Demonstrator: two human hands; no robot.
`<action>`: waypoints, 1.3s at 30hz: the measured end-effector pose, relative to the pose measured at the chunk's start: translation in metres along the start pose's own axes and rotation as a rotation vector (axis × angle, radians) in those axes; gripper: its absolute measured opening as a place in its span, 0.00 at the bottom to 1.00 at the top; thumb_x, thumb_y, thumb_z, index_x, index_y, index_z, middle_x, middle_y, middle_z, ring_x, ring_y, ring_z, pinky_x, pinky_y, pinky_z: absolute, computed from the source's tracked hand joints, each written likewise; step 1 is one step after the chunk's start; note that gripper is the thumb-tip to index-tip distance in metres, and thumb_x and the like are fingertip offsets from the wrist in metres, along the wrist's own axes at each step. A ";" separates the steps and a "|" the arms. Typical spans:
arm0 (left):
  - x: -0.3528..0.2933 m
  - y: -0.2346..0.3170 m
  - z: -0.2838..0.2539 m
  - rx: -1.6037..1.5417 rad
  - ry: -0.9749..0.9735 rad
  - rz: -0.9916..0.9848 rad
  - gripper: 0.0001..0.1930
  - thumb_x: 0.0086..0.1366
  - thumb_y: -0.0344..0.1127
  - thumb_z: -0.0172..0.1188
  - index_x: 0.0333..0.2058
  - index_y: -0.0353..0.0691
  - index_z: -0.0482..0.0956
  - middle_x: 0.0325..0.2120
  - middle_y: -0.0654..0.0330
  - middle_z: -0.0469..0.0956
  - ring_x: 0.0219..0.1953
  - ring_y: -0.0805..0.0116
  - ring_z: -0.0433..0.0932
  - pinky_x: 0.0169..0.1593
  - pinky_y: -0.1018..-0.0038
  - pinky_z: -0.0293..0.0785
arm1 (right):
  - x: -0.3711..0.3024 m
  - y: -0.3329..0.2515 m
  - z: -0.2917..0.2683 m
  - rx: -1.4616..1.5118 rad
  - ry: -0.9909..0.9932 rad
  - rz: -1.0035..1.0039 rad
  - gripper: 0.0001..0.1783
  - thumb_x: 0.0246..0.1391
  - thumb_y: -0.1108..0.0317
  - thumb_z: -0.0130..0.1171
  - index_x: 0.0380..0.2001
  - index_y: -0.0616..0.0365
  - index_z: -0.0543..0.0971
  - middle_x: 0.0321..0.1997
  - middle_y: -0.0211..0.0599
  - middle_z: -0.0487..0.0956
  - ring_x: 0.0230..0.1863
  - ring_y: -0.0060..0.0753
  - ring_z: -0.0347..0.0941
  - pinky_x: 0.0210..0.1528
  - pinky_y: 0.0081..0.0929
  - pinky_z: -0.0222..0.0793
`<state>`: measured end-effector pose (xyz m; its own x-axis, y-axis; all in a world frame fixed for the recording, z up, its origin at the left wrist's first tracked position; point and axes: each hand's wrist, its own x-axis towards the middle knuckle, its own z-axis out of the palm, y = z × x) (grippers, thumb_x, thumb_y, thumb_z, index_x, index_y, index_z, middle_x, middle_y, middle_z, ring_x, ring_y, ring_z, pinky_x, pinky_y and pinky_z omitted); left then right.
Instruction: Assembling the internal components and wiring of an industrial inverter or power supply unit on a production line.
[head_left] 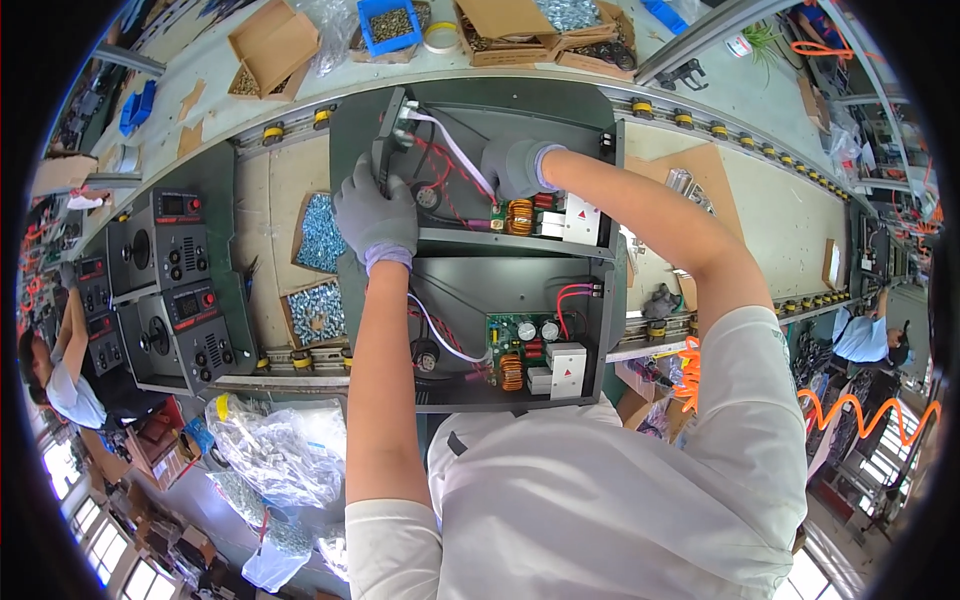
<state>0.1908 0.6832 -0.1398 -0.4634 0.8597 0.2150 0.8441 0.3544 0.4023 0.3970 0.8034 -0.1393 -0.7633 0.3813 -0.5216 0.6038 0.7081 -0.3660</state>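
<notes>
My left hand (378,210), in a grey glove, grips the lower end of a black panel (388,135) raised at the left of the far dark metal housing (560,92). A white cable (455,148) and twisted red-and-black wires (437,165) run from the panel's side into the housing. My right hand (515,168), also gloved, is inside that housing beside the cable, above the copper coil (519,216) and the white block (581,220). Its fingers are curled; what they hold, if anything, is hidden. A second housing (450,275) with a green circuit board (510,330) lies nearer me.
Boxes of screws (321,232) stand left of the housings. Assembled units (185,320) with dials sit farther left. Roller rails (683,118) border the line. Bins of small parts (388,25) line the far bench. An orange coiled hose (690,375) hangs at right. Co-workers (870,335) are at both sides.
</notes>
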 end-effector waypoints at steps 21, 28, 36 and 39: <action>0.001 -0.001 -0.012 -0.048 -0.069 -0.081 0.25 0.62 0.44 0.58 0.57 0.46 0.76 0.44 0.50 0.80 0.47 0.46 0.78 0.51 0.54 0.76 | 0.008 -0.041 -0.015 -0.268 -0.118 0.266 0.14 0.44 0.63 0.66 0.33 0.60 0.88 0.35 0.54 0.84 0.39 0.57 0.82 0.41 0.42 0.78; 0.001 -0.002 -0.012 -0.028 -0.108 -0.083 0.26 0.62 0.44 0.58 0.59 0.46 0.74 0.45 0.52 0.80 0.48 0.49 0.78 0.50 0.55 0.76 | 0.004 -0.042 -0.008 -0.217 -0.122 0.323 0.15 0.46 0.62 0.66 0.37 0.58 0.87 0.37 0.53 0.84 0.41 0.56 0.82 0.43 0.42 0.77; 0.001 0.000 -0.014 -0.036 -0.133 -0.087 0.26 0.62 0.44 0.57 0.60 0.47 0.74 0.46 0.53 0.80 0.48 0.50 0.79 0.49 0.57 0.76 | -0.005 -0.033 0.000 -0.180 -0.112 0.376 0.15 0.49 0.63 0.62 0.40 0.55 0.87 0.39 0.52 0.84 0.43 0.55 0.81 0.45 0.42 0.77; 0.000 -0.005 -0.011 -0.053 -0.117 -0.099 0.26 0.62 0.44 0.57 0.59 0.46 0.74 0.45 0.53 0.80 0.48 0.50 0.79 0.49 0.56 0.76 | -0.019 -0.030 0.014 -0.255 0.046 0.186 0.13 0.49 0.62 0.60 0.37 0.49 0.88 0.41 0.46 0.82 0.46 0.51 0.80 0.48 0.43 0.74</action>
<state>0.1835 0.6772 -0.1316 -0.5061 0.8598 0.0678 0.7790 0.4220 0.4638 0.3961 0.7665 -0.1295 -0.6582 0.5408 -0.5238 0.6614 0.7477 -0.0592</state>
